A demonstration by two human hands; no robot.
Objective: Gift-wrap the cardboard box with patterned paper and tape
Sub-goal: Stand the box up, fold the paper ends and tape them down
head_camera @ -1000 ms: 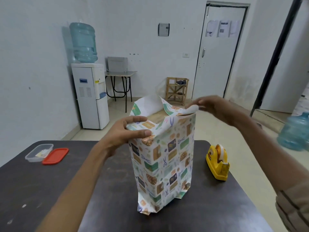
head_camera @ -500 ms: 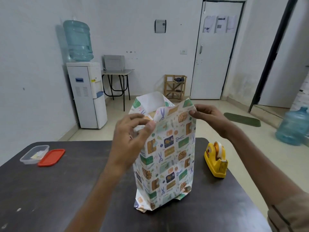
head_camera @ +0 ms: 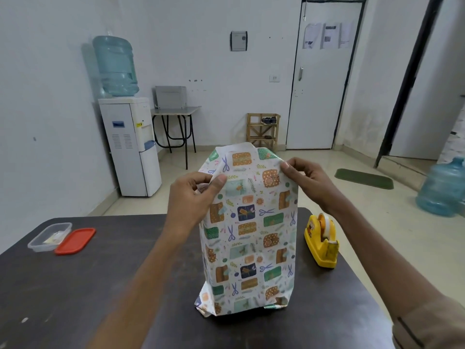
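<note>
The wrapped box (head_camera: 249, 235) stands upright on its short end near the middle of a dark wooden table (head_camera: 75, 285), with the patterned paper (head_camera: 241, 162) rising past its top as a loose open sleeve. The cardboard itself is covered, so where the box ends inside the paper cannot be told.

The left hand (head_camera: 193, 195) pinches the paper's upper left edge, thumb pressed on the front face and fingers curled behind. The right hand (head_camera: 307, 180) pinches the upper right edge in the same way, its thumb and forefinger closed together on the paper and the other fingers curled. At the bottom the paper is folded in, with one corner sticking out on the left.

Just to the right of the box, apart from it, sits a yellow tape dispenser (head_camera: 322, 241) with a roll of tape. Far off at the table's left edge are a clear plastic container (head_camera: 49, 236) and a red lid (head_camera: 75, 241), touching side by side.

The table top is scuffed, with pale specks near its front left.

Behind the table, a white water dispenser (head_camera: 130, 147) with a blue bottle (head_camera: 114, 66) stands against the left wall. Beside it is a small table (head_camera: 176, 110) bearing a grey box (head_camera: 171, 96). A low wooden rack (head_camera: 263, 131) stands by a white door (head_camera: 324, 84) with papers (head_camera: 327, 35) stuck on it. A green mat (head_camera: 363, 178) and a blue water jug (head_camera: 442, 190) lie on the pale floor at right.
</note>
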